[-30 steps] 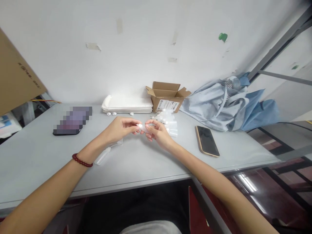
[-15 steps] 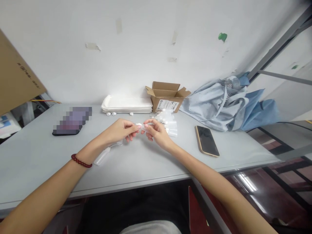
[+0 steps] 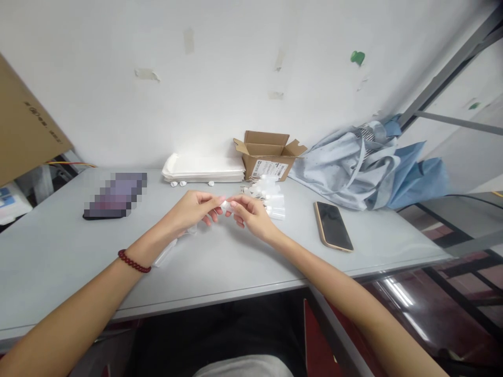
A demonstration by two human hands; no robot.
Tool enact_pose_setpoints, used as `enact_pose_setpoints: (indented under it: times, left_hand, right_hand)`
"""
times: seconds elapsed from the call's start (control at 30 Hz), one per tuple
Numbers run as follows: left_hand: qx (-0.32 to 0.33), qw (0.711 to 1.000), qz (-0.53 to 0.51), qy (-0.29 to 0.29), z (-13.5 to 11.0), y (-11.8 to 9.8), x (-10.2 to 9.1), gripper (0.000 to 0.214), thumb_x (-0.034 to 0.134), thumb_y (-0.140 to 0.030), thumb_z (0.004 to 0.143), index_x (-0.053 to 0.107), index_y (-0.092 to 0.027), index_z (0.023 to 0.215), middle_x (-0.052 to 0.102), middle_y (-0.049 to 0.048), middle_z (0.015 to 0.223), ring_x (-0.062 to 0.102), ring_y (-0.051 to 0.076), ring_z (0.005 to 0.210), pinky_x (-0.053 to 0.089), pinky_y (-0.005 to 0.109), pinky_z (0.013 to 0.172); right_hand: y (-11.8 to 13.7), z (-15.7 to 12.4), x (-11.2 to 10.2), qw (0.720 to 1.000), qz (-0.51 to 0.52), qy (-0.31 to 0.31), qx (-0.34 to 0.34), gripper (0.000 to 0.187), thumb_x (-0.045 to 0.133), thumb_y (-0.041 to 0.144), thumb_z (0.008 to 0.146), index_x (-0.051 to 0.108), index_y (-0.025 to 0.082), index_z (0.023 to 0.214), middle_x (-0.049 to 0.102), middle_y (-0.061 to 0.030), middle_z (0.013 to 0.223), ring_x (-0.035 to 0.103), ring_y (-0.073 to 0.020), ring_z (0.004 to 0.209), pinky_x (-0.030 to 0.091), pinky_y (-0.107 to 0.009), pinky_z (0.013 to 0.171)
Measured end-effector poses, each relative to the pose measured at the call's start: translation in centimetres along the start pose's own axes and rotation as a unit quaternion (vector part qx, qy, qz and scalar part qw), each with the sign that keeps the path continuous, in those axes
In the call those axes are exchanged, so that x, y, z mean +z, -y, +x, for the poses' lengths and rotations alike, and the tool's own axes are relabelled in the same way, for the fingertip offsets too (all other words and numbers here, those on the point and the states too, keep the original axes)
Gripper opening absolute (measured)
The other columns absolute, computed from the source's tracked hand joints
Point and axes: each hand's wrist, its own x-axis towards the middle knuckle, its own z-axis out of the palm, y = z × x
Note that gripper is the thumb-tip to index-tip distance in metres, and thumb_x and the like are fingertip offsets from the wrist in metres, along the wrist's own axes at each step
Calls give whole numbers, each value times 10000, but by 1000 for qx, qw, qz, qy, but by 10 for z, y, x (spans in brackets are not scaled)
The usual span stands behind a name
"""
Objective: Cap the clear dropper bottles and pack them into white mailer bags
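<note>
Both hands meet above the middle of the table, their fingertips round one small white-and-clear plastic piece [image 3: 225,206], mostly hidden by the fingers. It looks like a capped bottle neck. My left hand [image 3: 202,208] pinches its white end between thumb and fingers. My right hand [image 3: 248,212] grips the clear end from the other side. Beyond my right hand lies a cluster of clear plastic bottles [image 3: 278,206] with white caps and thin strings. Under my left wrist rests another clear bottle [image 3: 165,253], partly covered by the arm.
Several white caps [image 3: 183,184] lie before a stack of white envelopes [image 3: 204,168] at the wall. An open cardboard box [image 3: 270,165] stands beside it. To the right are a phone [image 3: 334,226] and blue cloth bags [image 3: 346,167]; a blurred-out device [image 3: 118,195] lies left.
My left fingers have shifted slightly round the small white piece, and the two hands are a little closer together. The things on the table stay as they were.
</note>
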Motion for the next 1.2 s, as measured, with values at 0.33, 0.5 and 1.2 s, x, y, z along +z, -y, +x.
enact_pose_setpoints:
  times: [0.33, 0.5, 1.2]
  left_hand:
    - [143, 976, 166, -11, -2, 4, 0, 260, 592, -394, 833, 739, -183, 870, 712, 45, 814, 628, 188, 753, 476, 278, 686]
    - [141, 983, 115, -17, 0, 3, 2, 266, 625, -402, 805, 741, -182, 900, 735, 53, 887, 653, 203, 822, 502, 297, 769]
    - [135, 976, 168, 20, -4, 0, 2, 262, 578, -401, 846, 686, -177, 928, 715, 57, 867, 648, 200, 804, 489, 290, 722]
  right_hand:
    - [-1, 1, -2, 996, 73, 15, 49, 365, 662, 490, 761, 501, 197, 909, 610, 23, 661, 320, -49, 444, 311, -209, 425]
    - [3, 3, -4, 995, 88, 9, 54, 391, 670, 505, 750, 466, 207, 901, 606, 29, 649, 321, -49, 439, 296, -205, 425]
    - [7, 2, -5, 985, 89, 24, 143, 417, 615, 523, 779, 437, 221, 1006, 526, 59, 564, 287, -54, 404, 178, -190, 422]
